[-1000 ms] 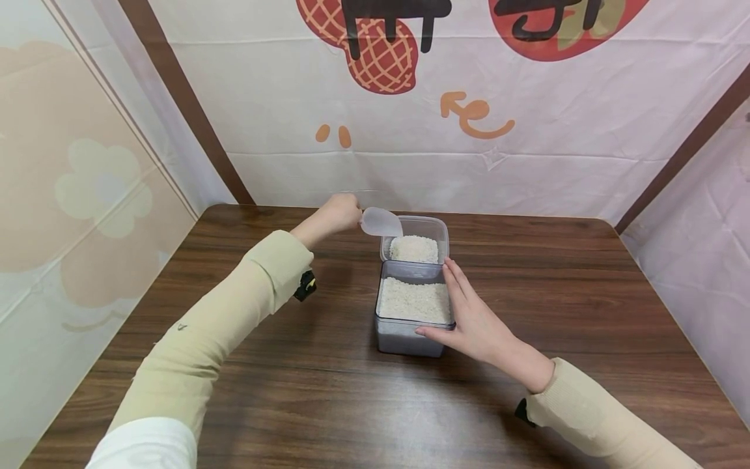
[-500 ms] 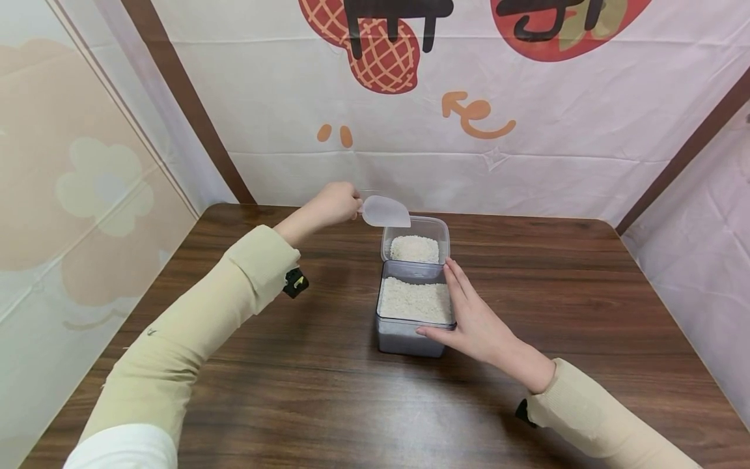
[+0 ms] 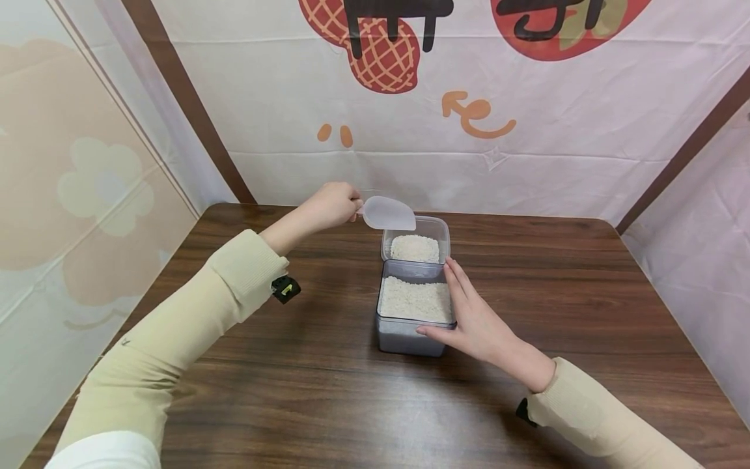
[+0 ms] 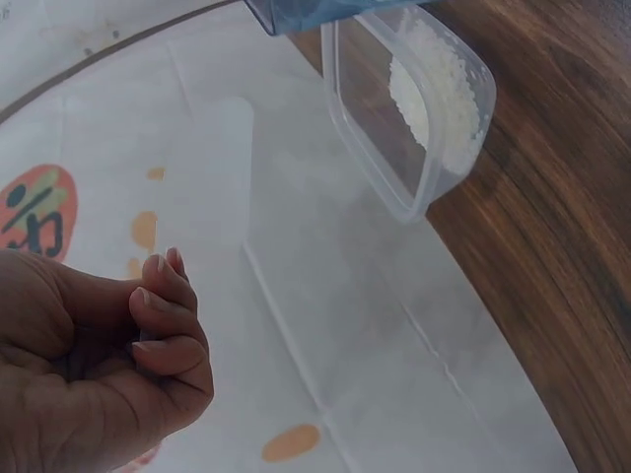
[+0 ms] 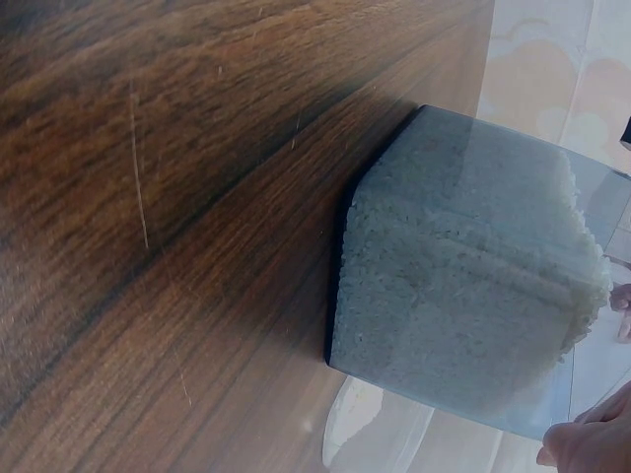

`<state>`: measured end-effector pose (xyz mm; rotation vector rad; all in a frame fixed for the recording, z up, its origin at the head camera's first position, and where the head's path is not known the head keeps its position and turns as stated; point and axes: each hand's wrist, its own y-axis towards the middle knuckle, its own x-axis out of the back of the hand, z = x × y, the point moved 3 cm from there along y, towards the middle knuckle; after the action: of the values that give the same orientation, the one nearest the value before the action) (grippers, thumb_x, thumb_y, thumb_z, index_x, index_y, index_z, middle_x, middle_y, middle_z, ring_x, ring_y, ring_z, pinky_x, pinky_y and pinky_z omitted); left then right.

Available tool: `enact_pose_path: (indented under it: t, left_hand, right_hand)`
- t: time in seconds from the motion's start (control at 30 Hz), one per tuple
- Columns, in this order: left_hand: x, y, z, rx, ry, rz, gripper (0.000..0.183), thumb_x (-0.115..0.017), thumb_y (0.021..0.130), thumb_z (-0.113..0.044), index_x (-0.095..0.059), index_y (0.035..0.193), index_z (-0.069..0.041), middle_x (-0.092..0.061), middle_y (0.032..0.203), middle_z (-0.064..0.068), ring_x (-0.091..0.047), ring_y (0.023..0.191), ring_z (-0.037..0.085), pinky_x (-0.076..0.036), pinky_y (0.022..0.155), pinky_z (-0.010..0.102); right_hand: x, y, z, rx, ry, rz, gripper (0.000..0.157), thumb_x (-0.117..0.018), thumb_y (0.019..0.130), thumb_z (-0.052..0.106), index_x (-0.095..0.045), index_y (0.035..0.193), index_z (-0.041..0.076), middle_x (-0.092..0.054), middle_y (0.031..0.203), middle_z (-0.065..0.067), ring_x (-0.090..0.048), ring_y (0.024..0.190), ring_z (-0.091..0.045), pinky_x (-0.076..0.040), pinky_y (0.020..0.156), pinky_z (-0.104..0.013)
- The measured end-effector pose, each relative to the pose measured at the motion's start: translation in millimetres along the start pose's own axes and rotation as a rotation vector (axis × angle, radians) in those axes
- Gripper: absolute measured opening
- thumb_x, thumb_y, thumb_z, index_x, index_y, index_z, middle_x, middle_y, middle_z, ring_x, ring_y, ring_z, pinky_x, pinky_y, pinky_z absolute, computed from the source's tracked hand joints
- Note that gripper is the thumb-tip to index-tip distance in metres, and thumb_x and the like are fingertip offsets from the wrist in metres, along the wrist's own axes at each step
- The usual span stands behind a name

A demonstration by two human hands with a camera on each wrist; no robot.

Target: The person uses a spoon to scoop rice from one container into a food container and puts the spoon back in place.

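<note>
We reach forward, two-handed
Our left hand (image 3: 333, 203) is curled in a pinch; our right hand (image 3: 473, 327) is spread.

Wood-grain counter boxed in by printed cloth walls, evenly lit.
Dark brown wood-grain counter (image 3: 328, 404) with rounded far corners, whitish glare patch (image 3: 410, 417) toward the near side, thin pale line (image 5: 138, 177) on the surface in the right wrist view; white creased fabric backdrop (image 3: 281, 98) right behind, horizontal fold lines, printed with a red peanut with orange lattice (image 3: 387, 58), bold black lettering (image 3: 398, 8) cut by the top edge, a red rounded shape (image 3: 539, 53), a curly orange arrow-like mark (image 3: 477, 111) and two small orange ovals (image 3: 347, 136); slanting brown strips at left (image 3: 187, 101) and right (image 3: 685, 150); left, pale wall cloth (image 3: 29, 365) with peach shapes and a whitish flower (image 3: 105, 187); right, pale pinkish-white wall cloth (image 3: 697, 273), wrinkled.
</note>
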<state>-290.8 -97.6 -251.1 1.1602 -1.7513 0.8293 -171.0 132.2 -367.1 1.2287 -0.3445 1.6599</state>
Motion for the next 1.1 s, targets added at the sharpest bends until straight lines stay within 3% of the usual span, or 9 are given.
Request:
enact_pose_path:
  t: [0.43,1.1]
  left_hand:
    - [4.9,-17.2,-6.4,-0.087,0.010,-0.024,0.022,-0.041,0.092,-0.008,-0.059,0.080,-0.003,-0.053,0.067,0.005,-0.043,0.064,0.019,-0.034,0.061,0.028]
    - [9.0,-42.7,-15.9,-0.135,0.025,-0.005,0.023,-0.042,0.093,-0.007,-0.059,0.079,-0.003,-0.052,0.068,0.005,-0.045,0.067,0.020,-0.035,0.062,0.030]
  right_hand:
    - [0.1,-0.1,0.9,0.008,-0.007,-0.004,0.105,-0.072,0.072,0.048,-0.017,0.141,-0.009,-0.012,0.151,-0.016,-0.026,0.133,-0.031,-0.034,0.100,-0.043]
    - [0.2,-0.9,2.0,-0.005,-0.003,0.006,0.105,-0.072,0.073,0.049,-0.017,0.141,-0.009,-0.011,0.151,-0.016,-0.025,0.134,-0.031,-0.033,0.100,-0.043]
